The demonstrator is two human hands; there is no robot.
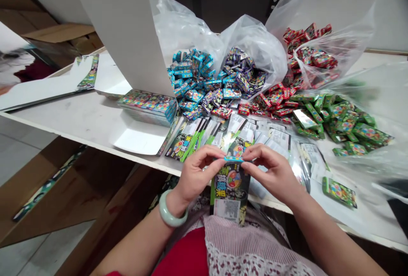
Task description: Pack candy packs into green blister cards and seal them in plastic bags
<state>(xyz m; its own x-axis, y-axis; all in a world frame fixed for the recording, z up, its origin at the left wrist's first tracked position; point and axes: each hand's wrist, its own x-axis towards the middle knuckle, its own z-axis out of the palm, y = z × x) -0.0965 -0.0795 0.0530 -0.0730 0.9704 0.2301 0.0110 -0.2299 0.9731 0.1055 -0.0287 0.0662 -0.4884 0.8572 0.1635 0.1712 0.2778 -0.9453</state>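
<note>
Just over the table's front edge, a black printed candy pouch (230,186) hangs between my hands, its lower end above my lap. A small blue candy box (233,159) lies across the pouch's top end, seen edge-on. My left hand (204,167) pinches at the left end of the box and pouch top, thumb against fingertips. At the right end my right hand (267,169) is closed in the same kind of pinch. How far the box sits inside the pouch is hidden. Behind the hands, more flat black pouches (183,144) lie overlapped on the table.
Clear plastic bags spill blue boxes (194,72), purple boxes (242,72), red boxes (274,101) and green boxes (347,118). One green box (339,192) lies apart at right. An upright-lidded white carton (127,29) holds rows of boxes at left. Brown cardboard (60,182) stands below the table.
</note>
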